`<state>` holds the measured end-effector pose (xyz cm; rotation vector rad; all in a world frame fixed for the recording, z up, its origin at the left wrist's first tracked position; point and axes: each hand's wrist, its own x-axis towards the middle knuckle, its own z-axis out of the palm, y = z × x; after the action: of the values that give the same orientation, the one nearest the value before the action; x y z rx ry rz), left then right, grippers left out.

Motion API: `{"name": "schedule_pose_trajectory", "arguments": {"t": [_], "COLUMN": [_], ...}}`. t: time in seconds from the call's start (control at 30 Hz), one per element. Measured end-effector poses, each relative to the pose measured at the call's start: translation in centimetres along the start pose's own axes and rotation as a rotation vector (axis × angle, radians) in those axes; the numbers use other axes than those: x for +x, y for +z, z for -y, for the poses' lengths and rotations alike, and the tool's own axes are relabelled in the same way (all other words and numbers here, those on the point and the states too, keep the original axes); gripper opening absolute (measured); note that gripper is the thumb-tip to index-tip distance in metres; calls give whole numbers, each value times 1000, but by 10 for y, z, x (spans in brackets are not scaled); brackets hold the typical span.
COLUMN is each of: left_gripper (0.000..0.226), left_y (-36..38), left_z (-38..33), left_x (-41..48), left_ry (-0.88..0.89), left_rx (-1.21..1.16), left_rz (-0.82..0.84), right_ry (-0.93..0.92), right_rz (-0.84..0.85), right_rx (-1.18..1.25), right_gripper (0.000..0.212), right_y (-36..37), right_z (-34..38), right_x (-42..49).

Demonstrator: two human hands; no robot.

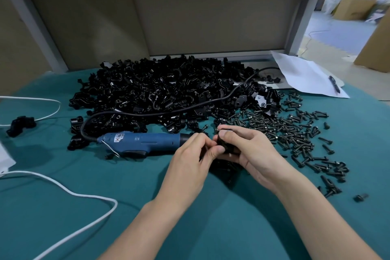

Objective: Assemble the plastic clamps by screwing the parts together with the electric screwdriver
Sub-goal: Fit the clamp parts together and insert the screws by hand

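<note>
Both hands meet over the green mat near its middle. My right hand (247, 148) grips a black plastic clamp part (226, 146), thumb across its top. My left hand (194, 154) pinches the same part from the left with curled fingers. The blue electric screwdriver (143, 142) lies flat on the mat just left of my hands, tip toward them, and no hand holds it. Behind it is a big heap of black clamp parts (160, 93). Several black screws (295, 131) lie scattered to the right.
The screwdriver's black cord (190, 108) runs across the heap to the back right. A white cable (84, 194) loops over the mat on the left. A lone assembled clamp (21, 125) sits far left. White paper (306, 74) with a pen (334, 83) lies back right.
</note>
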<state>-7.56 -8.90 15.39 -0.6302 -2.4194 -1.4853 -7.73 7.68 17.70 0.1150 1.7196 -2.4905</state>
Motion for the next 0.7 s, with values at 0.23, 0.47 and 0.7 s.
{"name": "schedule_pose_trajectory", "arguments": {"t": [0.23, 0.47, 0.7], "left_gripper": [4, 25, 34], "left_y": [0, -2, -3], "left_z": [1, 3, 3], "left_x": [0, 0, 0], "left_ry": [4, -68, -113], "left_rx": [60, -13, 45], "left_rz": [35, 10, 75], "right_ry": [-5, -118, -301], "right_rz": [16, -27, 18], "right_rx": [-30, -90, -518], "right_gripper": [16, 22, 22], "right_y": [0, -4, -4], "right_z": [0, 5, 6], "right_x": [1, 1, -6]}}
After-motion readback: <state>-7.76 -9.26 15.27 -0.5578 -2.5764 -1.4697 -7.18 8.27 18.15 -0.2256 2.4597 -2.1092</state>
